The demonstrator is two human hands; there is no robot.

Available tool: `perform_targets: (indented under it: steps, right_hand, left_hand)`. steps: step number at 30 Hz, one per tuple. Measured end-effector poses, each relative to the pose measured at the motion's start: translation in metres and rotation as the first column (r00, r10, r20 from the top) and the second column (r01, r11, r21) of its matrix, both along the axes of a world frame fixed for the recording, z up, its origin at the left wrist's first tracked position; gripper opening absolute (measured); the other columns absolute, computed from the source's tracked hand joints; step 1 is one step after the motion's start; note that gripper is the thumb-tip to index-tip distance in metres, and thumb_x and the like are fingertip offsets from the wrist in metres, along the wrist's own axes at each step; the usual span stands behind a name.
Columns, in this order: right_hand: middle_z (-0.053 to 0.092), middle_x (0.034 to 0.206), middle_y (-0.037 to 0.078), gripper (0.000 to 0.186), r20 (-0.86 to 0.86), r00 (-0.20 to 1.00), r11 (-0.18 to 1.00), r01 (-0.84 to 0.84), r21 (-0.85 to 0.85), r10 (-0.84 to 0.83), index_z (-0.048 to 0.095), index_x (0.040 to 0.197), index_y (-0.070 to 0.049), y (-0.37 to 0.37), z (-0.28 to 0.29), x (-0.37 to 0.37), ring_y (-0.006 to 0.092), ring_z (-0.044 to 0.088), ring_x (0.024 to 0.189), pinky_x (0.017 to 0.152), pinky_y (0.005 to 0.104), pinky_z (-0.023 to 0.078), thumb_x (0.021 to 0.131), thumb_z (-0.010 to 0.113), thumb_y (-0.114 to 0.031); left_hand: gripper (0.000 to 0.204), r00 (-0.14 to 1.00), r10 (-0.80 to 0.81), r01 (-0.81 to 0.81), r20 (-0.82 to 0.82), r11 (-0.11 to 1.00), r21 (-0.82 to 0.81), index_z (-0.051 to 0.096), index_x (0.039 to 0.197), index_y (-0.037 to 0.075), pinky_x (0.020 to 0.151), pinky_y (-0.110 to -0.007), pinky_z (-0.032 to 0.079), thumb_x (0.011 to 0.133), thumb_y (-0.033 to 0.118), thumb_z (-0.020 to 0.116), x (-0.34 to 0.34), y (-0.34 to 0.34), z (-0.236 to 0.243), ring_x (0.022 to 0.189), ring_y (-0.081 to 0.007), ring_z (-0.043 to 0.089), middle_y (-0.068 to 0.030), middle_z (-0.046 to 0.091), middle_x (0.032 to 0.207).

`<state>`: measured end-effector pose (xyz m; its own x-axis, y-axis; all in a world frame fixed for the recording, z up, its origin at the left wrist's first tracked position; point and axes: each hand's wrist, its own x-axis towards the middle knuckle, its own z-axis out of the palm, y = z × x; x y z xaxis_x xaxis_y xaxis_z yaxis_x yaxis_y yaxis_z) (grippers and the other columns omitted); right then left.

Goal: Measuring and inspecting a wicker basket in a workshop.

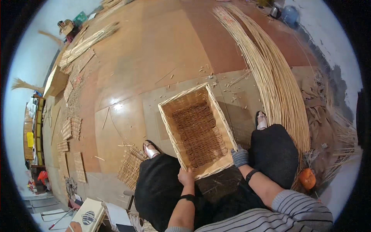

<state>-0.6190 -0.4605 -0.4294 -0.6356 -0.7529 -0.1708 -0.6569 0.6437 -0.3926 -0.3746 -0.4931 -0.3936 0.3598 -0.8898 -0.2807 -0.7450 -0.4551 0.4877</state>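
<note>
A rectangular basket (pixel 168 125) is tilted in front of me between my knees. Its rim is pale wicker, its inner walls are smooth and tan, and dark brown weave covers the bottom. My left hand (pixel 186 176), bare, is closed on the rim at the near left corner. At the near right corner my right hand (pixel 239 156), in a grey knit glove, grips the rim; part of its fingers is hidden. Nothing lies inside the basket. A woven wicker panel (pixel 131 166) rests on the floor by my left foot.
Long bundles of pale wicker rods (pixel 270 73) stretch along the right. Several woven panels (pixel 79 166) and another rod bundle (pixel 89 43) lie at left. Cut scraps (pixel 232 92) litter the floor beyond the basket. An orange object (pixel 307 178) sits at lower right, a box (pixel 85 216) at lower left.
</note>
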Motion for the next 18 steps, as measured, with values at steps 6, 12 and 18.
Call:
perform_targets:
  steps: [6, 12, 18]
  right_hand:
    - [0.054, 0.078, 0.023, 0.042, 0.030, 0.999, 0.996, -0.044, 0.080, 0.042, 0.049, 0.091, -0.001, -0.002, 0.019, -0.003, 0.0365, 0.052, 0.075, 0.067, 0.0411, 0.042, 0.067, 0.054, -0.035]
    - [0.048, 0.098, 0.026, 0.054, 0.138, 0.929, 0.906, -0.366, 0.215, 0.343, 0.047, 0.100, 0.000, -0.012, -0.019, -0.058, 0.0369, 0.046, 0.091, 0.078, 0.0386, 0.037, 0.072, 0.047, -0.046]
    - [0.047, 0.050, 0.006, 0.042, 0.831, 0.327, 0.792, 0.576, 0.201, -0.449, 0.045, 0.064, -0.013, 0.003, 0.001, -0.092, 0.0199, 0.043, 0.037, 0.034, 0.0335, 0.036, 0.074, 0.040, -0.053]
  left_hand:
    - [0.029, 1.000, 0.004, -0.004, 0.003, 1.000, 0.025, 0.054, 0.072, 0.002, 0.058, -0.040, 0.043, 0.067, 0.030, 0.056, -0.004, 0.005, 0.000, 0.064, -0.0332, 0.055, -0.0188, 0.056, 0.066]
    - [0.062, 0.977, 0.001, 0.006, -0.215, 1.000, 0.030, 0.044, 0.099, -0.007, 0.075, -0.037, 0.038, 0.070, 0.048, 0.050, 0.031, 0.003, -0.045, 0.091, -0.0357, 0.047, -0.0275, 0.049, 0.093]
    - [0.057, 0.648, 0.446, -0.396, -0.617, 0.890, 0.227, 0.047, 0.092, -0.003, 0.054, -0.033, 0.041, 0.078, 0.050, 0.033, 0.072, 0.012, -0.014, 0.063, -0.0220, 0.052, -0.0116, 0.053, 0.077]
